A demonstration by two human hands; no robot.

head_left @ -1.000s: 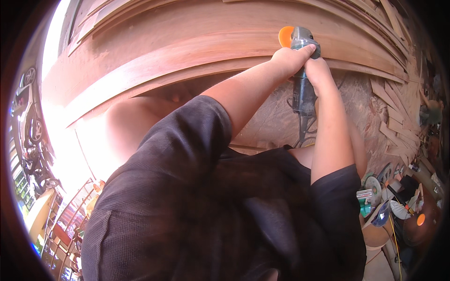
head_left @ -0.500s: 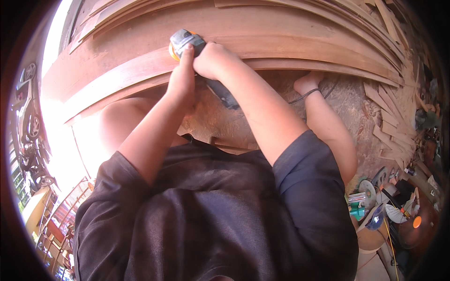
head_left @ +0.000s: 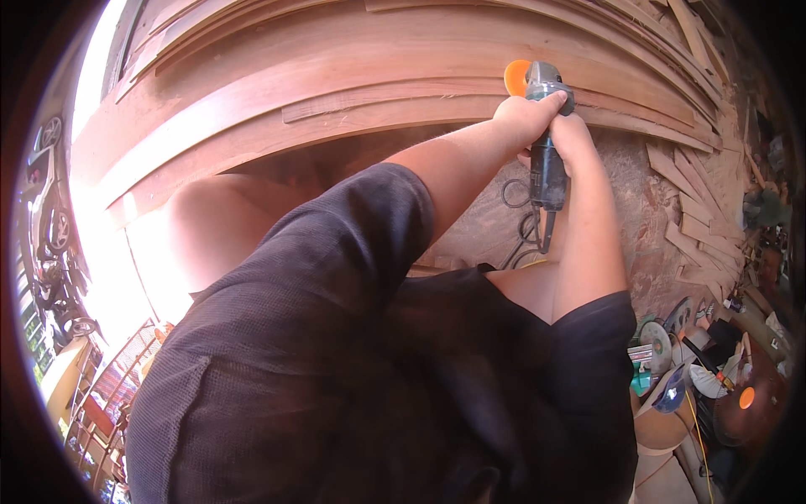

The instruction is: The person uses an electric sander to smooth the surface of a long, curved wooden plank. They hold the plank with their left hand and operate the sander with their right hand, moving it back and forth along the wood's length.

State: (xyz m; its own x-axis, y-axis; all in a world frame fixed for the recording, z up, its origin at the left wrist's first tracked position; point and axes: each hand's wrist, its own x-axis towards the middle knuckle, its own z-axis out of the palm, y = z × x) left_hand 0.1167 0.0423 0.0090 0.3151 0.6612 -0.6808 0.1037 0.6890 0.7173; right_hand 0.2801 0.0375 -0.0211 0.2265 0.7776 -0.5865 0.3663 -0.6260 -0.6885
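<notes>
An angle grinder with a grey head, a dark body and an orange disc is held in both my hands, at the right part of a long reddish-brown board. My left hand is closed around the grinder just behind its head, the thumb lying across the top. My right hand wraps the body from the right side, close below the left; its fingers are partly hidden. The disc is at the board's surface; whether it touches cannot be made out. A black cord loops down from the grinder's rear end.
More long boards lie stacked beyond. Wood offcuts are scattered on the dusty floor at the right. Lower right, tools and a loose grinding disc crowd together. A rusty metal rack stands lower left; bicycles are at the far left.
Both hands have carried the angle grinder far to the right along the board. Its body now points down toward me, and my left arm reaches across my front.
</notes>
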